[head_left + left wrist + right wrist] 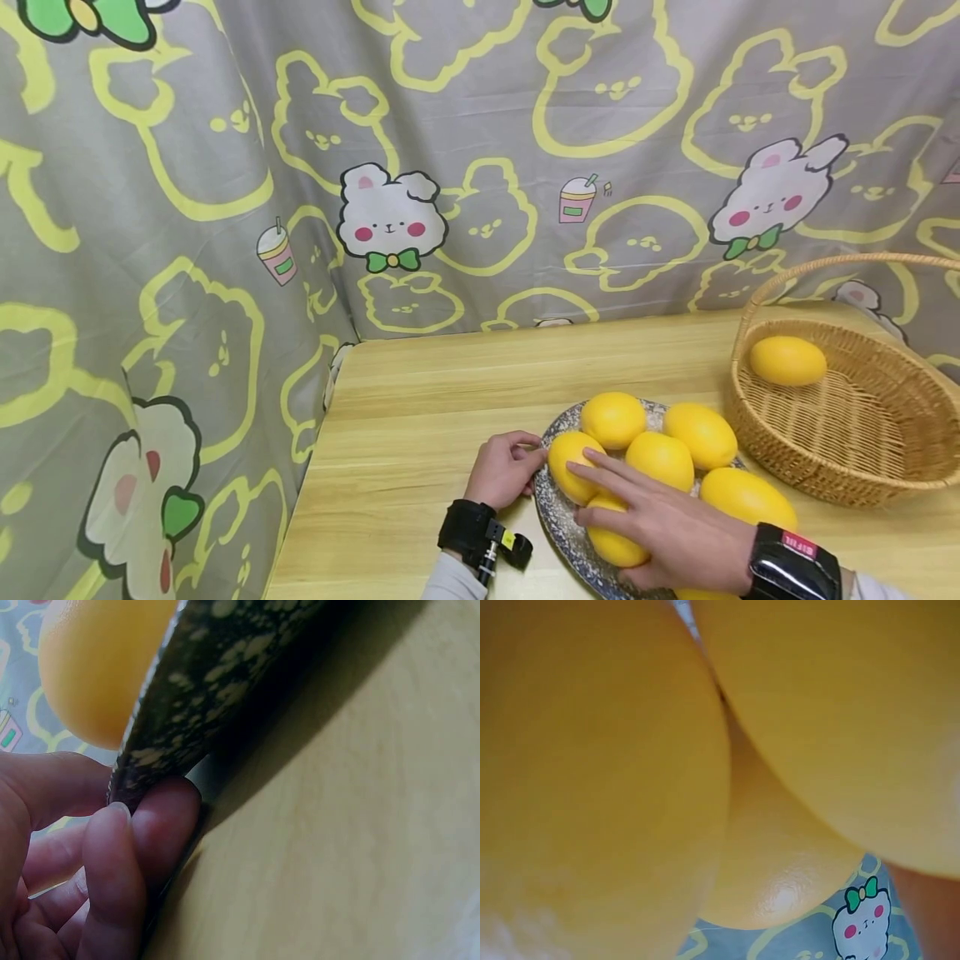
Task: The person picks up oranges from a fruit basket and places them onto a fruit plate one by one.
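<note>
My left hand (504,471) pinches the rim of a dark speckled plate (553,525) at its left side. In the left wrist view, fingertips (169,825) lie under the plate's edge (191,697), whose underside slopes up from the tabletop. Several yellow lemons (660,461) crowd the plate. My right hand (675,529) reaches over them with fingers extended, touching the lemon at the left rim (567,479) and the one just below it (611,546). Lemons (600,772) fill most of the right wrist view, hiding nearly all of that hand there.
A wicker basket (840,483) with a tall handle stands on the right, close beside the plate. One lemon (787,361) lies inside it at the back left. A patterned grey curtain (480,125) hangs behind and to the left of the wooden table (420,400).
</note>
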Tool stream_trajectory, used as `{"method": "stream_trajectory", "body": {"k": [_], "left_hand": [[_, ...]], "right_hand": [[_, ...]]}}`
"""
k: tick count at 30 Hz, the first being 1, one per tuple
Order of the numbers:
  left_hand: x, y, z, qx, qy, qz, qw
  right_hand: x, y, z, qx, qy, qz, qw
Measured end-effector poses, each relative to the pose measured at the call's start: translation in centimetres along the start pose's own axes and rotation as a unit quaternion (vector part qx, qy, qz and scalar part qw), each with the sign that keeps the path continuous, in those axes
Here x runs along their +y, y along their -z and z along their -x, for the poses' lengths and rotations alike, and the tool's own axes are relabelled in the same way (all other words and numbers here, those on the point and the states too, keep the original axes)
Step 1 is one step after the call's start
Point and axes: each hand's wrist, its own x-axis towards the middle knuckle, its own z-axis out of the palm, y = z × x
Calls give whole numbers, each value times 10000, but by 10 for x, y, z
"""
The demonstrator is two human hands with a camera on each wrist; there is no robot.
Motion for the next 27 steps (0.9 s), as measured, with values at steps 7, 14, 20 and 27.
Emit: {"method": "stream_trajectory", "body": {"k": [7,14,20,27], "left_hand": [[0,0,0,54,75,-14,10000],[0,0,0,63,54,-18,10000],[0,0,0,46,30,-23,10000],[0,0,1,24,15,-38,10000]], "right_hand": [[0,0,0,-65,44,-189,9998],[1,-1,1,-50,-43,-214,9997],[1,0,2,-30,-45,-118,9999],[1,0,3,-84,-93,-141,9998]]}}
